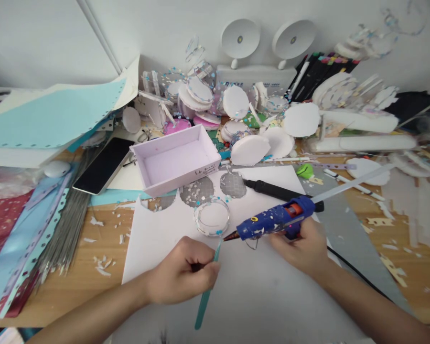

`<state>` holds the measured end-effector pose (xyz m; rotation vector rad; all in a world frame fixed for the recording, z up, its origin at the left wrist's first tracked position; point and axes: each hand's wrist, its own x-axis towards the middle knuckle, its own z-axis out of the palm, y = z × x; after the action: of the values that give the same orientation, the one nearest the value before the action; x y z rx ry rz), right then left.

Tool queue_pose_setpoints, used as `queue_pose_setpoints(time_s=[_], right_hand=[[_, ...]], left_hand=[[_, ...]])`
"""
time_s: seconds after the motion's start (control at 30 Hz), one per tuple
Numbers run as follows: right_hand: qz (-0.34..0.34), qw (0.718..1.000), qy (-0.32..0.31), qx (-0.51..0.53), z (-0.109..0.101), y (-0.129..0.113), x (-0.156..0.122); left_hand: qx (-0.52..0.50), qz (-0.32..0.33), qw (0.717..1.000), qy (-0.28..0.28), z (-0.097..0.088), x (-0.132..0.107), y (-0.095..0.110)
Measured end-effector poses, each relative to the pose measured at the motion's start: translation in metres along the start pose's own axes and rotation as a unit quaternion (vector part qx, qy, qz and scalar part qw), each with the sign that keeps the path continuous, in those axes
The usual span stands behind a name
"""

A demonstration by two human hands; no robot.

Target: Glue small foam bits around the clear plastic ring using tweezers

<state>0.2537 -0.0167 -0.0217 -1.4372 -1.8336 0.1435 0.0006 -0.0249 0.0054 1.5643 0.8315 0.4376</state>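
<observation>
My left hand [186, 270] is closed around teal tweezers [202, 306], whose tip points up and away from me. Just beyond that tip lies a ring of thin wire [212, 217] dotted with small blue and white pieces, resting on a white sheet [172, 241]. A blue hot glue gun [272, 220] is gripped in my right hand [304, 246]. Its nozzle points left, close to the tweezers' tip and the near edge of the ring; whether they touch I cannot tell. A translucent glue stick [354, 184] sticks out of the gun's back.
A pale lilac box [175, 160] stands behind the sheet, with a phone [103, 165] to its left. Many white discs [250, 149] are heaped along the wall. A black pen-like tool [272, 188] lies behind the gun; a black cable [358, 272] runs right. Wires [66, 215] lie at left.
</observation>
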Motion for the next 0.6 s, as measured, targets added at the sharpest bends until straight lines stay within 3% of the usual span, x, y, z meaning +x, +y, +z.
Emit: queue_pose_setpoints(time_s=[0.6], right_hand=[[0.013, 0.999, 0.032, -0.041, 0.0033, 0.0038, -0.0044]], left_hand=[[0.007, 0.009, 1.0, -0.005, 0.0006, -0.0015, -0.0002]])
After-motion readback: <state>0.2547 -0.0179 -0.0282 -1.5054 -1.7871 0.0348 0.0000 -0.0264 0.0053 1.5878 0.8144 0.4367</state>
